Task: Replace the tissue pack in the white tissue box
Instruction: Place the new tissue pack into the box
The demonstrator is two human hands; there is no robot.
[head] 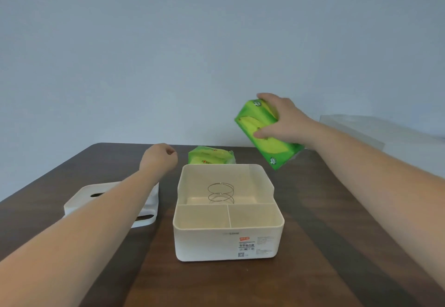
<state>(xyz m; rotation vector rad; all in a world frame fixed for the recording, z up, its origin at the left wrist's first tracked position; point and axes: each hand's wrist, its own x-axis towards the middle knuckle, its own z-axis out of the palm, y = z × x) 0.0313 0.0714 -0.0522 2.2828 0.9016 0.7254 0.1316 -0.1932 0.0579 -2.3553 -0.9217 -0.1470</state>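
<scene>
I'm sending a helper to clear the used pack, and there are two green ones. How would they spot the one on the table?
On the dark wooden table, find the open white tissue box with the wire spring inside. Directly behind its far wall lies a crumpled green tissue pack. Unlike the full green pack held up in the right hand, it is slumped, flat and untouched.

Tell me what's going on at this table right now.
A person is refilling a white tissue box. The right hand holds a full green tissue pack in the air, tilted, behind and to the right of the box. The box stands open, its rear compartment holding only a wire spring. Its lid lies to the left on the table, under the left forearm. The left hand hovers loosely closed, holding nothing. A flatter green pack lies behind the box.
</scene>
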